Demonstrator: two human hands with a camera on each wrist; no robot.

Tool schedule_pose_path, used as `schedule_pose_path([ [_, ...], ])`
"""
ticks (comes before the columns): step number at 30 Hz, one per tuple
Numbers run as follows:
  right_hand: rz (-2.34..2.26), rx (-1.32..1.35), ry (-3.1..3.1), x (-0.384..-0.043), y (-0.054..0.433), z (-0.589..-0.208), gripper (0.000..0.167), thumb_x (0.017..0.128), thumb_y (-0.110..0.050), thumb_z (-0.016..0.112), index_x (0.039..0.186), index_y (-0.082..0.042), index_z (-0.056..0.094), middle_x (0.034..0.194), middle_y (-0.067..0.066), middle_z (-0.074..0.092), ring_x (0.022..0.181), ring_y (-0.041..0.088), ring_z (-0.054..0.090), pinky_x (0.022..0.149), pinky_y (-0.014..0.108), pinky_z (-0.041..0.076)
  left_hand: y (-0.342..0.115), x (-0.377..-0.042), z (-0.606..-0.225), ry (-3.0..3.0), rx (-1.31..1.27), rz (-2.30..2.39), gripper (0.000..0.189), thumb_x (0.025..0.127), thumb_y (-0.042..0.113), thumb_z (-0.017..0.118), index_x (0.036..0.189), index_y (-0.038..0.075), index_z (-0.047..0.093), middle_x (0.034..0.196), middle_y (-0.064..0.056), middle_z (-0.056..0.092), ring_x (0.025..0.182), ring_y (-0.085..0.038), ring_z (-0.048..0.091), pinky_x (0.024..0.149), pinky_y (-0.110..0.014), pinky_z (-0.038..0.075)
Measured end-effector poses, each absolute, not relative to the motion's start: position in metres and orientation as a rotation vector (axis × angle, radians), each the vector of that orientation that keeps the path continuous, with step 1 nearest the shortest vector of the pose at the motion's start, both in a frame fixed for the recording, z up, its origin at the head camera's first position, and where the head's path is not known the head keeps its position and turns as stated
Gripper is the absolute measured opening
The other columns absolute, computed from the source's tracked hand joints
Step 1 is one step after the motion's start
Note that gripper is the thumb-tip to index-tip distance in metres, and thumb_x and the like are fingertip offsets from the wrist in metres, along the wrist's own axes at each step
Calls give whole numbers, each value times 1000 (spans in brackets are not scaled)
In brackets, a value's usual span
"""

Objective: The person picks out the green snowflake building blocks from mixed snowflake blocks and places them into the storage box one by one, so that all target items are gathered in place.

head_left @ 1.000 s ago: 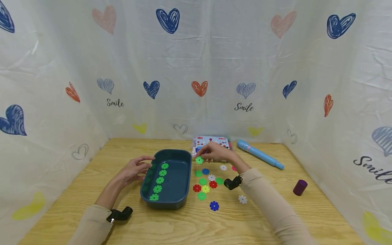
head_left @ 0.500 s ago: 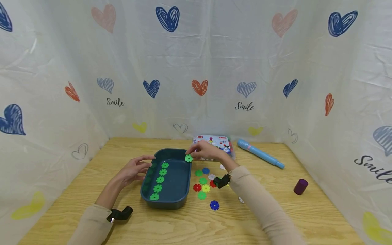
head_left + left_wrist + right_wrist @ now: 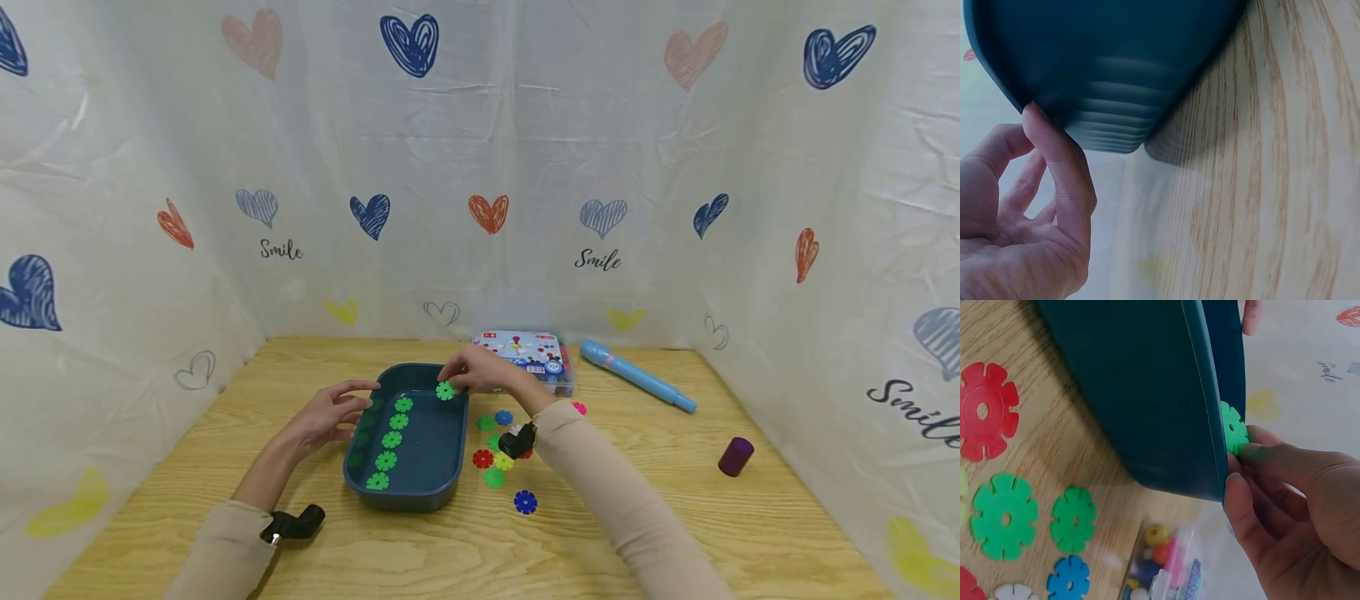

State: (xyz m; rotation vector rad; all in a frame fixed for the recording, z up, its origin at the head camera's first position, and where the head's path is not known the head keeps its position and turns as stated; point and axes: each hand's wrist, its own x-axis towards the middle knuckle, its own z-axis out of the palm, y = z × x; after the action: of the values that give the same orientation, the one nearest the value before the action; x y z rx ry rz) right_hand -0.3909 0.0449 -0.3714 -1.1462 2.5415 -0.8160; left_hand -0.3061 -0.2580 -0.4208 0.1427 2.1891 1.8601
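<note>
My right hand [image 3: 480,368] pinches a green notched snowflake disc [image 3: 446,391] between thumb and finger, just inside the right rear rim of a dark teal plastic basin [image 3: 411,502]. In the right wrist view, the green disc [image 3: 1234,428] shows behind the basin's rim, with another fingertip at the rim. My left hand [image 3: 327,417] rests against the basin's left rim, fingers loosely bent. The left wrist view has a digit of the left hand [image 3: 1063,181] touching the rim from outside. Along the basin's left side lies a row of several green discs [image 3: 392,440].
Right of the basin, loose discs in several colours lie on the wooden table [image 3: 600,550], among them a red disc [image 3: 483,459] and a dark blue disc [image 3: 526,502]. Behind stands a clear box of beads [image 3: 558,379]. Further right are a light blue tube [image 3: 637,377] and a purple cylinder [image 3: 736,457].
My right hand has moved left with the green disc, from beside the basin's right rim to over its inside. The left hand and the basin have stayed put.
</note>
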Motion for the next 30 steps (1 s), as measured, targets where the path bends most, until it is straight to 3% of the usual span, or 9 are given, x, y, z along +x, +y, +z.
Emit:
schedule_pose_path([
  [8, -841, -1080, 2507, -390, 33, -370, 22, 97, -4, 57, 114, -4, 72, 99, 10, 74, 86, 31, 70, 65, 31, 55, -258, -308, -423, 2207, 124, 1850, 52, 97, 29, 62, 144, 12, 46, 121, -10, 61, 91, -17, 67, 70, -29, 60],
  [15, -831, -988, 2495, -390, 21, -367, 21, 97, -3, 58, 112, -4, 72, 105, 10, 73, 86, 21, 71, 74, 30, 59, -257, -310, -424, 2235, 83, 1827, 48, 97, 27, 61, 142, 15, 49, 120, -9, 61, 91, -19, 67, 70, -29, 59],
  [30, -765, -884, 2488, -394, 1, -372, 18, 94, 2, 59, 106, 2, 72, 104, 16, 72, 83, 27, 73, 78, 40, 60, -258, -308, -422, 2228, 106, 1826, 49, 98, 27, 60, 143, 14, 47, 117, -5, 61, 89, -16, 66, 67, -27, 59],
])
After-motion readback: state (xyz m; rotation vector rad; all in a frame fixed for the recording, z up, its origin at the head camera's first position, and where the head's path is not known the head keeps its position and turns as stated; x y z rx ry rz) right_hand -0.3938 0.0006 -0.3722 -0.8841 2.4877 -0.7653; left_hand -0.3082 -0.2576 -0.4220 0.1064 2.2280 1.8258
